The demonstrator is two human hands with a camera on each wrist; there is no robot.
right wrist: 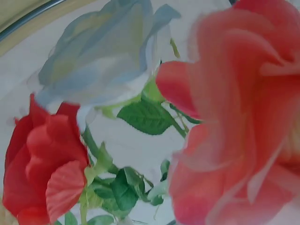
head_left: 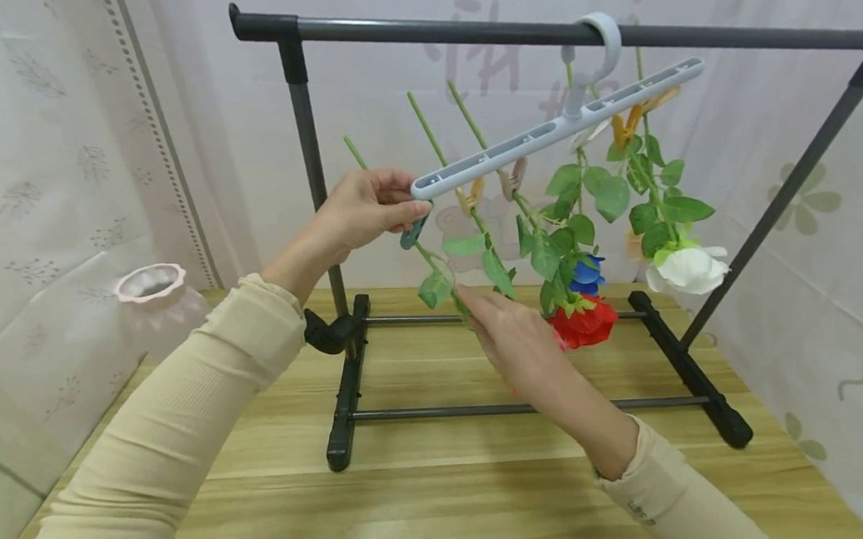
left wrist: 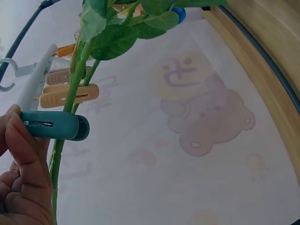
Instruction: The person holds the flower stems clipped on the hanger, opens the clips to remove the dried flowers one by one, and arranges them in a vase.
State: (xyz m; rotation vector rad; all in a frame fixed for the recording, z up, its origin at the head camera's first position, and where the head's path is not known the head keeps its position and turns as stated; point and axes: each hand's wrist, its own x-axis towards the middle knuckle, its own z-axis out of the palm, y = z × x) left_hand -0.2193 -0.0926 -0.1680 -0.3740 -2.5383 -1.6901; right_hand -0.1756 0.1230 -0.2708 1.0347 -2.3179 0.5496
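Note:
My left hand point(head_left: 364, 210) pinches a teal clothespin point(left wrist: 51, 125) at the low left end of a white hanger point(head_left: 515, 146). A green stem point(left wrist: 58, 159) crosses at the clothespin's jaws. Lower down, my right hand point(head_left: 520, 342) holds the leafy part of that stem, its fingertips at the leaves and its thumb hidden. A large pink artificial rose point(right wrist: 234, 117) fills the right side of the right wrist view. Farther along the tilted hanger, clothespins hold other roses head down, among them a red rose point(head_left: 584, 320), a blue rose point(head_left: 587, 274) and a white rose point(head_left: 689, 267).
The hanger's hook goes over the top bar point(head_left: 433, 31) of a dark rack standing on a wooden table point(head_left: 273, 492). A pink scallop-rimmed vase point(head_left: 152, 283) is at the left. Patterned curtain cloth point(head_left: 74, 111) surrounds the table behind and at the sides.

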